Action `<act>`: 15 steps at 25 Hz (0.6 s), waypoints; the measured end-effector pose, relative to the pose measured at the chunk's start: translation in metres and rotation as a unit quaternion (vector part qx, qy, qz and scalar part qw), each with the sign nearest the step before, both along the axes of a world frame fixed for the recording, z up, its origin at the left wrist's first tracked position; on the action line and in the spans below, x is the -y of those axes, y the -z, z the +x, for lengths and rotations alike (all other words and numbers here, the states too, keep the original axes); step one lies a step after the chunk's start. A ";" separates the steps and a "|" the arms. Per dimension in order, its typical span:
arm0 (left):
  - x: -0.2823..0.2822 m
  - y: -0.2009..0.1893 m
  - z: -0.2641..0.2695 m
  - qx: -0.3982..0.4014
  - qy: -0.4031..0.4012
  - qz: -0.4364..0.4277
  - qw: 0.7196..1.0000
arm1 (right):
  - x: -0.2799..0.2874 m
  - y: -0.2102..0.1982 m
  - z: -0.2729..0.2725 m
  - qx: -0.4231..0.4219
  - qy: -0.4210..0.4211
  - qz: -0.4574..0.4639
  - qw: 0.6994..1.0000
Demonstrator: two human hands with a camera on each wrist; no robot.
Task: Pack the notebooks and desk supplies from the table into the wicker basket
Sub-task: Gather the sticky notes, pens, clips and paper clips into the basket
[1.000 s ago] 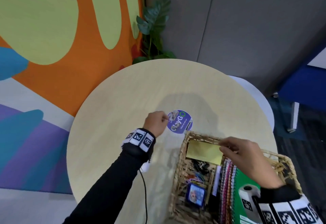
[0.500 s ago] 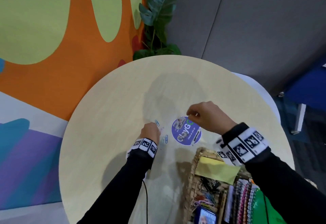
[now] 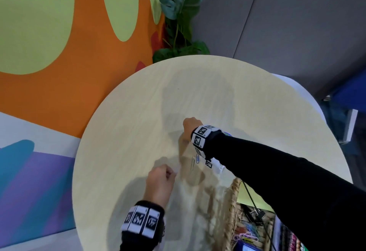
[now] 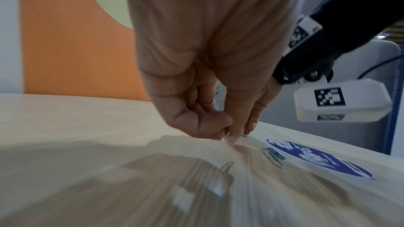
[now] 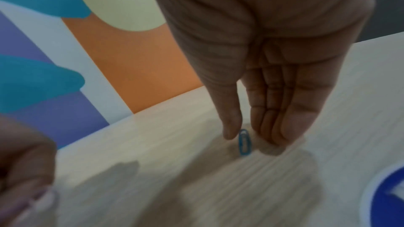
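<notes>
On the round pale table (image 3: 128,132) my right hand (image 5: 247,137) points straight down, thumb and straight fingers touching the table on either side of a blue paper clip (image 5: 244,142). In the head view this hand (image 3: 187,132) sits beyond two loose paper clips (image 3: 195,160). My left hand (image 3: 173,173) is nearer me, its fingers curled, thumb and forefinger pinching a small pale paper clip (image 5: 41,196). A round blue sticker (image 4: 317,158) lies right of the clips. The wicker basket (image 3: 233,207) stands at the lower right.
Inside the basket are a yellow note pad (image 3: 247,195), black binder clips (image 3: 257,214) and coloured paper clips (image 3: 245,235). A potted plant (image 3: 182,19) stands behind the table by the painted wall. A blue chair (image 3: 352,116) is at the right.
My right hand left the basket, crossed over the blue sticker and came down on the clips to its left. My left hand let go of the sticker and drew back toward me.
</notes>
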State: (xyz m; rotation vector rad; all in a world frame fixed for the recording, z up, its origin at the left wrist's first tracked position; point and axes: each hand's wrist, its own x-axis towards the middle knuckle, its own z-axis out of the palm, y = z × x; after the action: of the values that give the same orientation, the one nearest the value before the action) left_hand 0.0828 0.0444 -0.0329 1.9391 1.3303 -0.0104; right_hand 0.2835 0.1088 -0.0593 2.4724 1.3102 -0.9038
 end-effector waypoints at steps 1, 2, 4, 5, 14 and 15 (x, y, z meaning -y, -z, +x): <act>0.001 0.001 -0.011 0.008 -0.007 -0.001 1.000 | 0.000 0.004 -0.002 0.002 0.018 -0.005 1.000; 0.003 0.002 -0.020 0.012 -0.013 0.003 1.000 | 0.000 -0.001 -0.006 -0.010 0.018 -0.007 1.000; 0.005 0.004 -0.034 0.015 -0.023 0.006 1.000 | -0.003 0.008 -0.007 0.005 0.017 0.009 1.000; 0.006 0.004 -0.037 0.017 -0.026 0.005 1.000 | -0.008 0.020 -0.004 0.017 0.026 0.000 1.000; 0.028 -0.020 -0.022 0.044 0.034 0.013 0.998 | 0.026 -0.066 -0.007 -0.022 0.008 0.081 0.996; 0.029 -0.024 -0.019 0.044 0.047 0.023 0.998 | 0.030 -0.083 -0.008 -0.023 0.002 0.079 0.997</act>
State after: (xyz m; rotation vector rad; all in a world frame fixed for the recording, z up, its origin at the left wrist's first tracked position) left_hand 0.0643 0.0151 -0.0090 2.0153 1.1902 0.0602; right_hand 0.2756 0.0786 0.0236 2.5866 1.4434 -0.8957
